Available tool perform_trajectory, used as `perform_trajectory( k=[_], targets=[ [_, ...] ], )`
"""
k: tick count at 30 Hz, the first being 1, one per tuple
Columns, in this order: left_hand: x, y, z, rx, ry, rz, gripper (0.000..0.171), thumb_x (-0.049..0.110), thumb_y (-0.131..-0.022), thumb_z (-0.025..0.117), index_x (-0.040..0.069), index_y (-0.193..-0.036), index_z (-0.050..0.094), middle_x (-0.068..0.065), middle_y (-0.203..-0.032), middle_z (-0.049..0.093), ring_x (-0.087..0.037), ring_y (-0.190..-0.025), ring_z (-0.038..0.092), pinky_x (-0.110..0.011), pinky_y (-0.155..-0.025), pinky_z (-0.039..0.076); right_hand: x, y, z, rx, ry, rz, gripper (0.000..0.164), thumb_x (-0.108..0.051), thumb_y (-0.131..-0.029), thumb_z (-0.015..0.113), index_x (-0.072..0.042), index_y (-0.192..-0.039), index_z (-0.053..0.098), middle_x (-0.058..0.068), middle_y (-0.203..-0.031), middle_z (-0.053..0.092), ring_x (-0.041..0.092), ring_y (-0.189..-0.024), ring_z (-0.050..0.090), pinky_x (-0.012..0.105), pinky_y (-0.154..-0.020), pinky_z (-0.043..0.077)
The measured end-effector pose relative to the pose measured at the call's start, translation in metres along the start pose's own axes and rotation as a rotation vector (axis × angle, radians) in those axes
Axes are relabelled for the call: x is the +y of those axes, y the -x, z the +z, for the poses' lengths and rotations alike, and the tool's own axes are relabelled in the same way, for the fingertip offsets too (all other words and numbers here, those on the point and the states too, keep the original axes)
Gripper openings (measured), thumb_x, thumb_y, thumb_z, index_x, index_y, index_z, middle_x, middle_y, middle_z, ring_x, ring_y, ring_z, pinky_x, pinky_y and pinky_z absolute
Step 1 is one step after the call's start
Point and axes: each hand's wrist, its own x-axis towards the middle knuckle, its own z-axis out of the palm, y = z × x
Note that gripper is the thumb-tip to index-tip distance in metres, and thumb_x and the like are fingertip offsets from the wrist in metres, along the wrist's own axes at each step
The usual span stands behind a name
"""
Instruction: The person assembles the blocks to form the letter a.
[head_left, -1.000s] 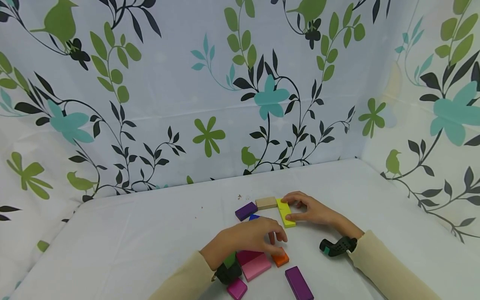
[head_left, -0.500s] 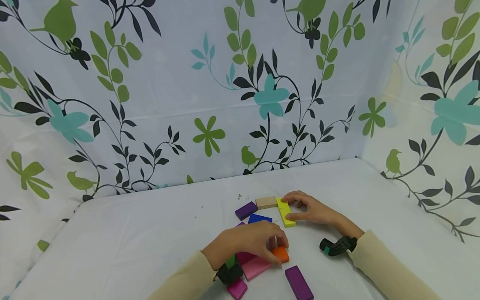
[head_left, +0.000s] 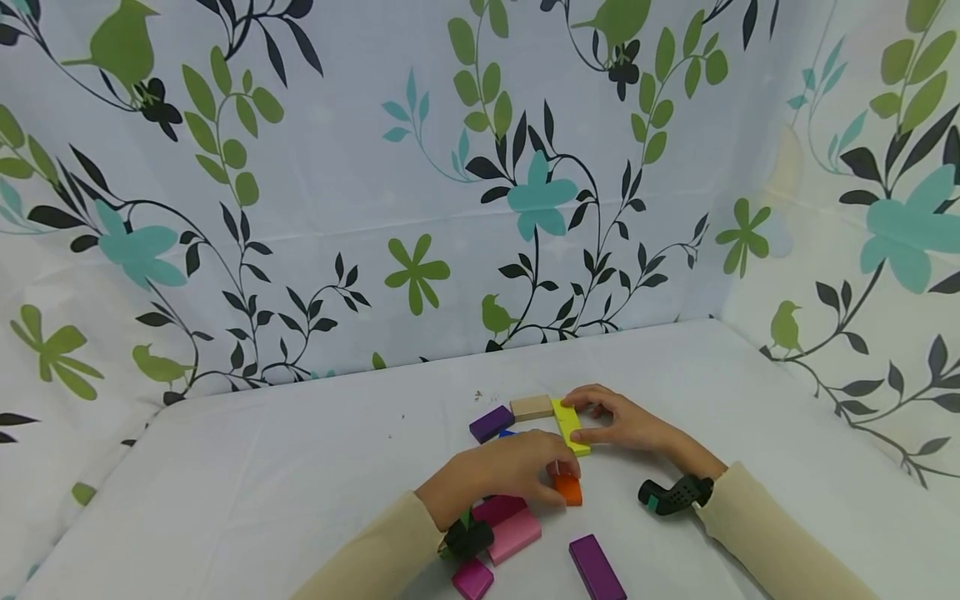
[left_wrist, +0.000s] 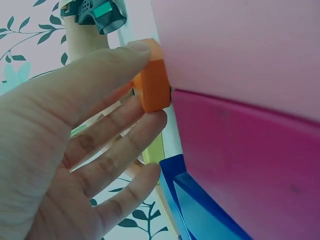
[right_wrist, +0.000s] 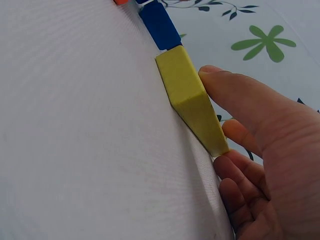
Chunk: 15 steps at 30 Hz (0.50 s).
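My left hand (head_left: 517, 460) pinches a small orange block (head_left: 569, 490) between thumb and fingertips. In the left wrist view the thumb lies along one side of that orange block (left_wrist: 154, 82), with fingers at the other end. My right hand (head_left: 622, 421) holds a long yellow block (head_left: 567, 427) by its two ends, and the block lies on the white cloth. The right wrist view shows the thumb against one end of the yellow block (right_wrist: 185, 80) and fingertips at the other. A blue block (head_left: 506, 433) is mostly hidden behind the left hand.
A tan block (head_left: 532, 407) touches the yellow one's far end, with a purple block (head_left: 492, 423) beside it. Nearer lie a dark-pink block (head_left: 498, 507), a pink block (head_left: 516, 533), a magenta block (head_left: 472, 578) and a long plum block (head_left: 597, 567). Patterned cloth (head_left: 322, 192) hangs behind.
My left hand has closed its fingers on the orange block and moved it away from me, nearer the yellow block. The right hand stays on the yellow block.
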Motion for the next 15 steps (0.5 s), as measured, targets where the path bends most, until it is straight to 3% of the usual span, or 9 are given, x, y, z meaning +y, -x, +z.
perform_trajectory(
  k=[10, 15],
  targets=[
    [0.001, -0.013, -0.003, 0.021, -0.09, -0.024, 0.028, 0.028, -0.086, 0.075, 0.016, -0.112, 0.069, 0.009, -0.106, 0.065, -0.001, -0.086, 0.059, -0.01, -0.078, 0.045, 0.004, 0.002, 0.0, 0.0, 0.005, -0.062, 0.048, -0.019, -0.088, 0.072, -0.007, -0.131, 0.057, 0.014, -0.134, 0.053, 0.027, -0.114, 0.049, 0.027, -0.094, 0.043],
    [-0.002, -0.013, -0.003, 0.028, -0.069, -0.031, 0.029, 0.029, -0.086, 0.076, 0.017, -0.112, 0.069, 0.009, -0.107, 0.064, -0.001, -0.085, 0.058, -0.011, -0.078, 0.045, 0.002, 0.001, -0.002, -0.008, 0.004, -0.05, 0.048, -0.018, -0.088, 0.072, -0.006, -0.131, 0.057, 0.013, -0.134, 0.053, 0.028, -0.114, 0.049, 0.029, -0.095, 0.042]
  ],
)
